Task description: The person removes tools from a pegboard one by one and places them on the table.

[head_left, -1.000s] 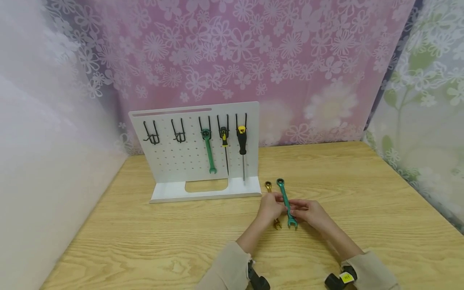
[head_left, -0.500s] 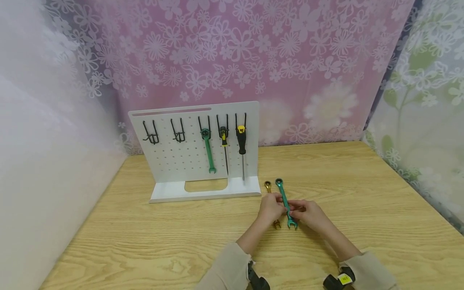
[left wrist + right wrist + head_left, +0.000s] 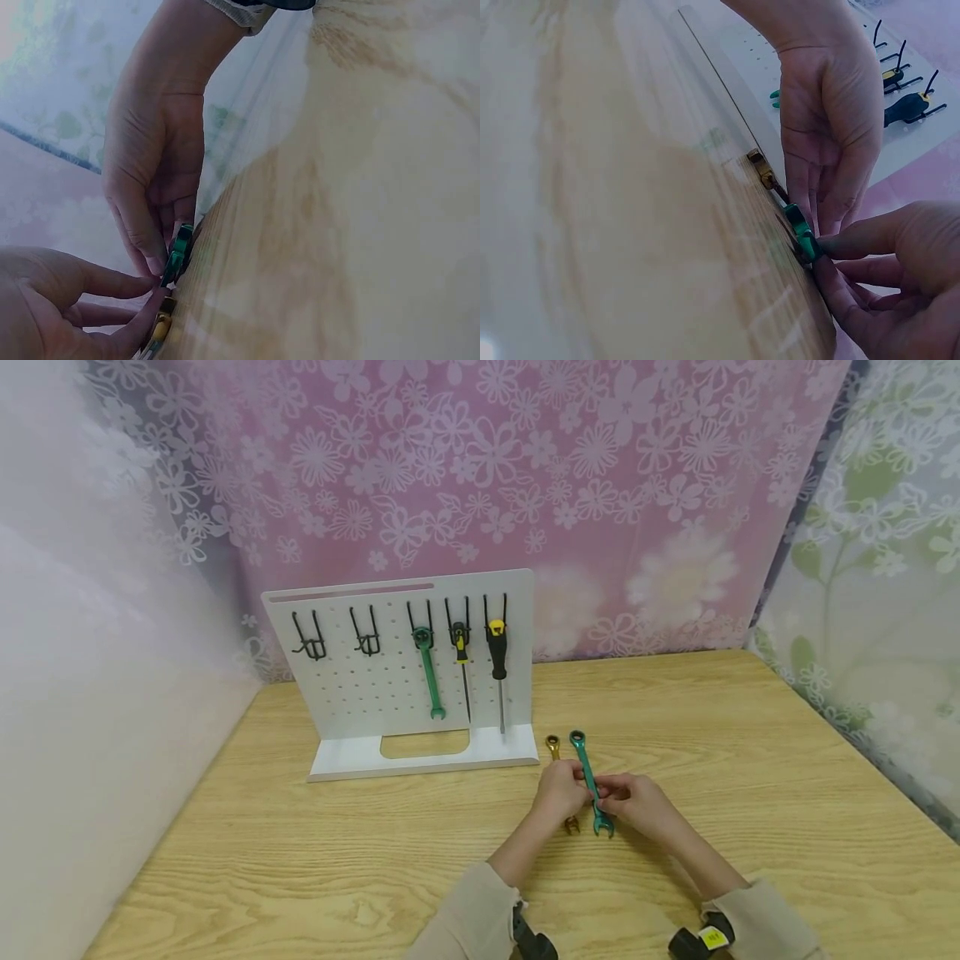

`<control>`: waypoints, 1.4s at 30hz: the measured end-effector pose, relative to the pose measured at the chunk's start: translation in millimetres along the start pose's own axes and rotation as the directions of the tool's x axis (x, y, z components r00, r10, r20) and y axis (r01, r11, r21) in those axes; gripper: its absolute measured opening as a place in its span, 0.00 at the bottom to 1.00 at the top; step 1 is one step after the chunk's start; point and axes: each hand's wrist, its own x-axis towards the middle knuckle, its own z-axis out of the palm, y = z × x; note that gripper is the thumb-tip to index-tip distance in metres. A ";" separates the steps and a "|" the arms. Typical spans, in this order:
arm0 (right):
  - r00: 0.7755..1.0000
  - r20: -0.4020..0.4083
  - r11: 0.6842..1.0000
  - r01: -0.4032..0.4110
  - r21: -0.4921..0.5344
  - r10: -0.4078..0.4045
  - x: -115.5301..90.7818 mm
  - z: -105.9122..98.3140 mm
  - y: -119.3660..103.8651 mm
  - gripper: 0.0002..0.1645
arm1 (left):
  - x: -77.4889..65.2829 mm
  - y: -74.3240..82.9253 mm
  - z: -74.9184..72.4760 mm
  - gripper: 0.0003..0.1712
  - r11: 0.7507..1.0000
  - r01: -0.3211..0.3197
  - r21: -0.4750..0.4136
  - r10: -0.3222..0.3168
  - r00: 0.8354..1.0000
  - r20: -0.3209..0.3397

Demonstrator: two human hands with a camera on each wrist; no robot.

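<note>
Pegboard (image 3: 347, 683): white, flat sheet w/ rows of small round holes, on table (image 3: 300, 860), pale wood-grain top. Hung on it, L to R, on blk wire hooks: green wrench (image 3: 431, 677), slim yellow/blk screwdriver (image 3: 462, 652), thicker blk screwdriver (image 3: 498, 657) w/ yellow top. Just R of board: gold wrench (image 3: 556, 754), shiny metal, ring one end, forked other, running under L hand (image 3: 561, 789). Next, teal wrench (image 3: 587, 768), glossy metal, same shape, btwn L hand & R hand (image 3: 639, 803), ring end away from person.

Grip: L fingertips drawn tog. at teal wrench's L side; can't tell if they pinch it. R grip narrow: thumb + fingers pinch teal wrench nr its forked end.

Pose: L forearm slants up & R, hand arched over gold wrench. R forearm slants up & L, fingers pointing L. Beige cuffs (image 3: 476, 910) on both.
</note>
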 end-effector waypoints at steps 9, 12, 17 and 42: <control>1.000 -0.002 1.000 -0.018 -0.013 0.018 -1.1 0.5 0.9 0.20 | -2.4 5.2 -2.5 0.21 0.999 -0.008 0.050 0.006 1.000 0.028; 1.000 0.002 1.000 -0.023 -0.002 0.023 -1.4 0.2 0.4 0.20 | -1.5 4.6 -3.0 0.20 0.999 -0.008 0.052 0.007 0.999 0.033; 0.999 0.003 0.999 -0.037 0.020 0.037 -2.1 -0.7 -0.7 0.21 | -0.5 3.0 -3.5 0.19 0.999 0.002 0.044 -0.004 0.999 0.046; 0.985 -0.074 0.880 -0.103 0.463 0.154 5.6 -12.4 11.7 0.19 | 7.4 4.7 -41.0 0.21 0.974 0.004 -0.226 0.027 0.991 0.132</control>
